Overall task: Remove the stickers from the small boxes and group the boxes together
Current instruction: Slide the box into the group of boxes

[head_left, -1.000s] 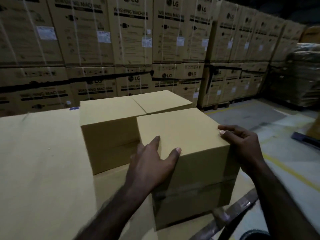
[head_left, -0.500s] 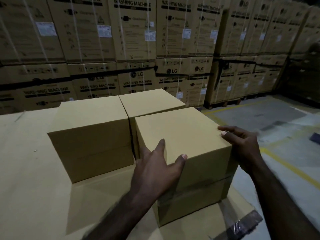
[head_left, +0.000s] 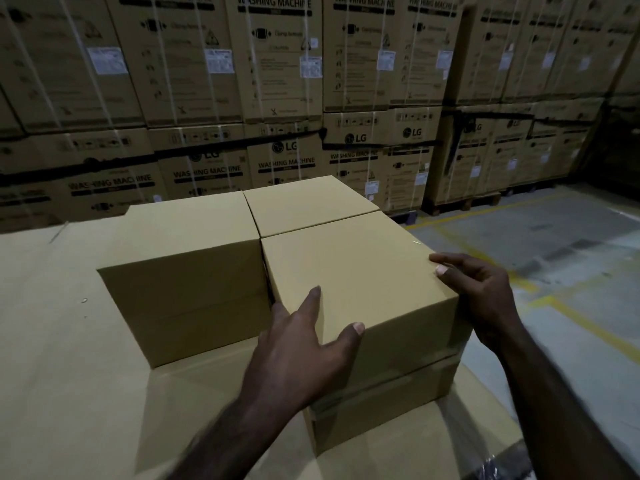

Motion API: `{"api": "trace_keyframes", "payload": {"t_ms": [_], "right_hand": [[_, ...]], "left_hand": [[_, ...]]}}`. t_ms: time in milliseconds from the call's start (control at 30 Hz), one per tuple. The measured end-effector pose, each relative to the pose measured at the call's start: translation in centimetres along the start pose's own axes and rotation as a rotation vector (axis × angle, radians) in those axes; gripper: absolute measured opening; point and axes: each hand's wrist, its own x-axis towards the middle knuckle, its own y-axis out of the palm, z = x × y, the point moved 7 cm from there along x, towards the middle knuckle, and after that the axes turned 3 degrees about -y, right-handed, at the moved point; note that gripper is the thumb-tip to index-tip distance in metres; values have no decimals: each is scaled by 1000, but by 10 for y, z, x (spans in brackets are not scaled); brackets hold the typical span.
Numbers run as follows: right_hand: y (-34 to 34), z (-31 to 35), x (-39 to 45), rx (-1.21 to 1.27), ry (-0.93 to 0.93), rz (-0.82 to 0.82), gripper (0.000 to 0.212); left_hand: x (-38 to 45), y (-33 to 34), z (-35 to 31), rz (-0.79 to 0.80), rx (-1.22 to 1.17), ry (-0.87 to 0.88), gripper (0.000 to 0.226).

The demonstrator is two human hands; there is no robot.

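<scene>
Head view shows three plain cardboard boxes clustered on a wide cardboard-covered counter [head_left: 52,341]. Going left to right: the left box [head_left: 180,271] sits squarely on the surface, its right side close against the near box [head_left: 356,282] with only a thin dark seam between them; the far box [head_left: 308,204] sits behind, its front edge meeting the near box's back edge. The left hand [head_left: 304,344] rests on the near box's front-left corner, fingers spread and fairly straight, thumb lying over the top edge — pressing more than gripping. The right hand [head_left: 481,303] cups the right-hand edge, fingers curled over the top corner and palm against the side. A band of clear tape [head_left: 388,386] runs across the near box's front face; no sticker shows on any visible face, though the hidden sides cannot be judged.

The grouping step looks to be in hand — the near box appears nearly seated against its neighbours. The next move likely calls for a small push leftward and away to close the seam, keeping the corners square, then letting go. Stacked washing-machine cartons [head_left: 284,64] fill the background, with marked warehouse floor [head_left: 554,244] to the right.
</scene>
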Motion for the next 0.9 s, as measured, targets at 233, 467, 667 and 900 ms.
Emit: {"api": "trace_keyframes", "payload": {"t_ms": [233,467,667,900], "right_hand": [[-1,-3,4,-16,-5,8,20],[1,-4,6,-26,-10,4,20],[0,-3,6,-27,-14,-23,20],[-5,15,2,-256,-132,-132,14]], "left_hand": [[2,2,1,1,-2,11,86],[3,2,3,-1,22,5,85],[1,2,2,12,54,-32,85],[0,-3,0,-61,78,29,87]]}}
